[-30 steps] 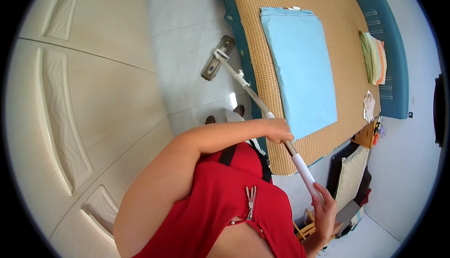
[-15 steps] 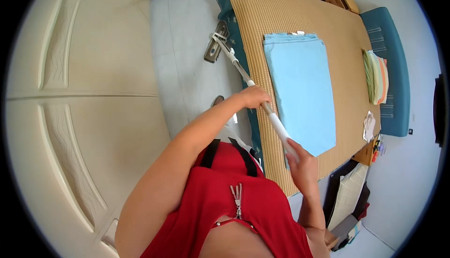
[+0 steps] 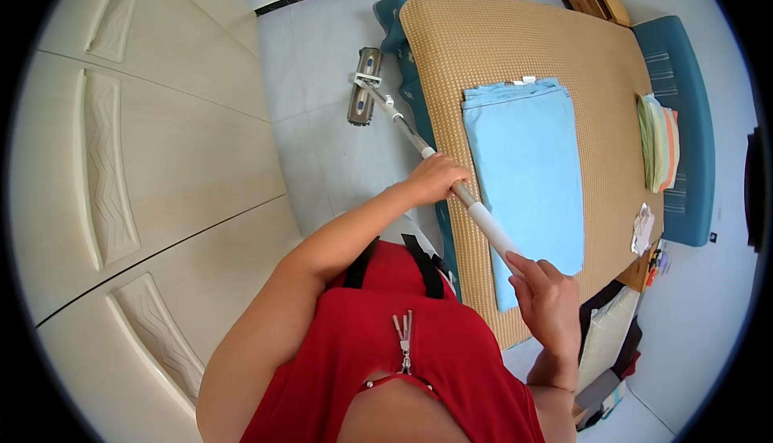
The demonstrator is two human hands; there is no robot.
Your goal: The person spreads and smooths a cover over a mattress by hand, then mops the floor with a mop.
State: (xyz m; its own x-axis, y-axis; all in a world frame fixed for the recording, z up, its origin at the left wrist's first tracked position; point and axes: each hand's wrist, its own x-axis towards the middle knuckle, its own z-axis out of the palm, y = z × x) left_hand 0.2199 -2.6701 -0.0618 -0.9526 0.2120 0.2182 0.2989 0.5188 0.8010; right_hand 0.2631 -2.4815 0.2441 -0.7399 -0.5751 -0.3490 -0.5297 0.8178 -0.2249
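Observation:
A mop with a flat grey head and a white-and-metal pole (image 3: 489,228) runs diagonally across the middle of the view. My left hand (image 3: 437,178), its arm coming from the lower left, is wrapped round the metal part of the pole. Near the pole's upper end, my right hand (image 3: 544,298) is closed on the white grip, thumb along it. The mop head (image 3: 365,87) lies on the pale tiled floor (image 3: 310,149), close to the foot of the bed. Behind the pole, a folded light blue cloth (image 3: 527,169) lies on the bed's woven mat (image 3: 451,48).
Cream cabinet doors (image 3: 185,153) line the left side. On the right are the bed's blue headboard (image 3: 692,129), a striped pillow (image 3: 659,143) and a crumpled white item (image 3: 642,229). A wooden nightstand (image 3: 597,0) stands at the top right, a pale cushion (image 3: 609,326) at the lower right.
The mop head has shifted slightly left and now lies more nearly upright in the view. Over the last second, both hands have moved up in view with the pole, still holding it.

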